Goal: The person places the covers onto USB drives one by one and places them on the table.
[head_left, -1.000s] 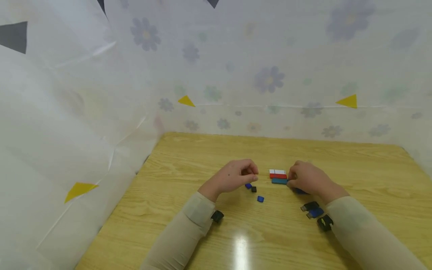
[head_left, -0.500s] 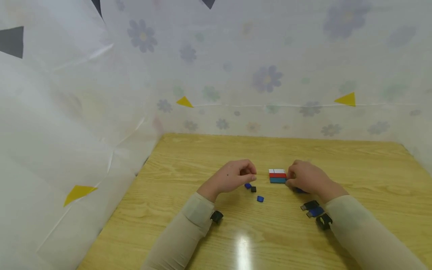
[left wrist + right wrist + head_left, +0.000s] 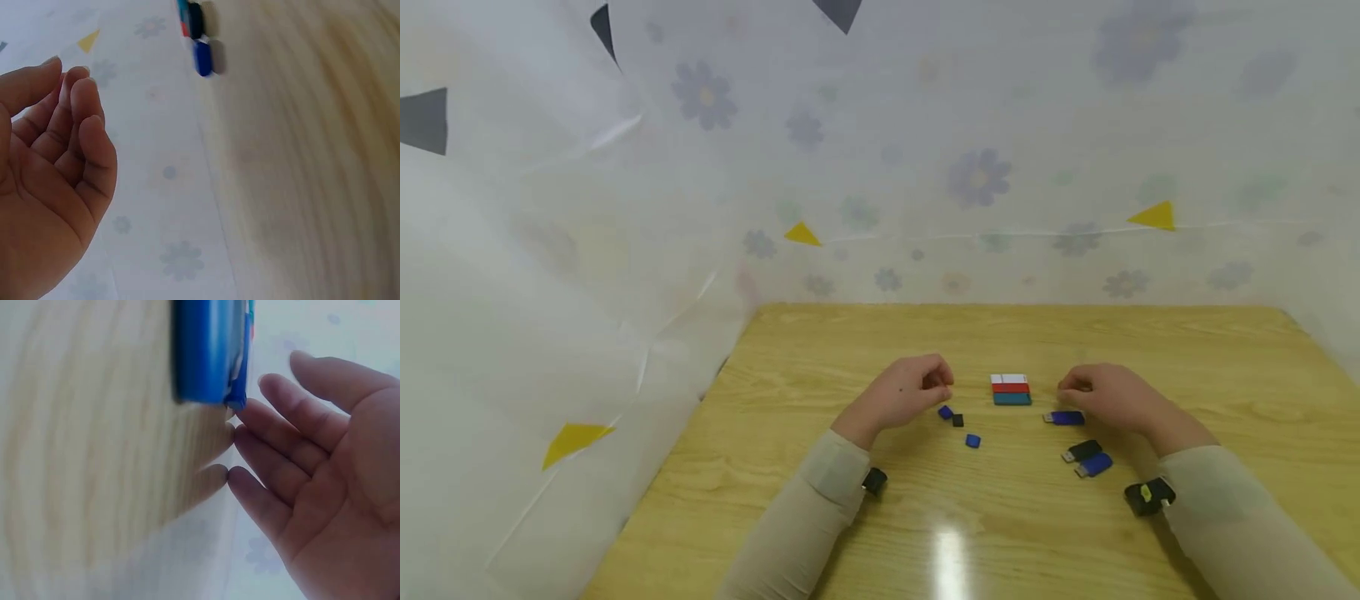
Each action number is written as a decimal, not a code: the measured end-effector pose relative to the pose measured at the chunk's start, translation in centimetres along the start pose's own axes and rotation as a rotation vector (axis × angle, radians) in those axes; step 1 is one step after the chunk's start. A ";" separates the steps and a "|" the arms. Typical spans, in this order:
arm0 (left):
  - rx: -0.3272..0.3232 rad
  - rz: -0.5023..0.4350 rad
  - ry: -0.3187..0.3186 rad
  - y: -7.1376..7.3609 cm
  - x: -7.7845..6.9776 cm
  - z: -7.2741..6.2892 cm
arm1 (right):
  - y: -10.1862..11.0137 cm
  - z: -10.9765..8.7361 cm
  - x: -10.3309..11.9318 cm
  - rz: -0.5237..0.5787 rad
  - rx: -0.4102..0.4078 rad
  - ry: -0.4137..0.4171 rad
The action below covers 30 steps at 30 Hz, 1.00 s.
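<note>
In the head view, my left hand (image 3: 904, 388) hovers left of centre with loosely bent fingers and nothing in them. Just below its fingertips lie a blue cap (image 3: 945, 412), a black cap (image 3: 957, 421) and a lighter blue cap (image 3: 973, 441). Across from it, my right hand (image 3: 1112, 395) is also empty, its fingers relaxed, and its fingertips (image 3: 237, 478) touch the table in the right wrist view. Below that hand is a blue USB stick (image 3: 1064, 418). Between the hands, white, red and teal strips (image 3: 1011, 399) lie flush together in a small block.
A black USB stick (image 3: 1081, 451) and another blue USB stick (image 3: 1093, 465) lie nearer me on the right. The wooden table (image 3: 820, 342) meets a flowered sheet (image 3: 880, 167) at the back. Black wrist devices (image 3: 1148, 497) hang under both sleeves.
The teal strip has slid slightly left, lining up with the red one. My right hand has then drawn away to the right, uncovering a blue USB stick. The left hand stays nearly still.
</note>
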<state>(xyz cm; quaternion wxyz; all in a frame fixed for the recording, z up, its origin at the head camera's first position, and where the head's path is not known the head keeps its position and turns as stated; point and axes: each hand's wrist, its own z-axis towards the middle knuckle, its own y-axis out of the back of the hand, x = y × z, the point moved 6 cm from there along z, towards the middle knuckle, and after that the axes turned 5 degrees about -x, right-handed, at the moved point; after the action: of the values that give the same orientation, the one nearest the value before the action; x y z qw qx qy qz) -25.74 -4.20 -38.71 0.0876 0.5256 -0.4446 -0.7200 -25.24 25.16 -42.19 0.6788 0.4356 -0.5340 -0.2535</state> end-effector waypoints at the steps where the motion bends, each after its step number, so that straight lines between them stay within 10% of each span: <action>1: 0.013 0.030 0.009 0.0 0.4 0.1 | -0.1 0.0 0.0 0.011 0.002 0.001; 18: 0.216 0.479 0.027 -2.0 3.9 2.2 | -1.1 0.3 0.9 0.123 0.022 0.010; 30: 0.224 0.426 -0.001 -1.3 3.5 1.7 | -1.2 0.0 0.5 0.156 -0.001 0.031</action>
<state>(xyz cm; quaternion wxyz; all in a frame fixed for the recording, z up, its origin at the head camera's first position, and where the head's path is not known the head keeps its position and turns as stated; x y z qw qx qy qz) -28.26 -4.61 -41.97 0.1784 0.4258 -0.6226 -0.6318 -24.93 24.11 -42.99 0.7049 0.3962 -0.5557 -0.1931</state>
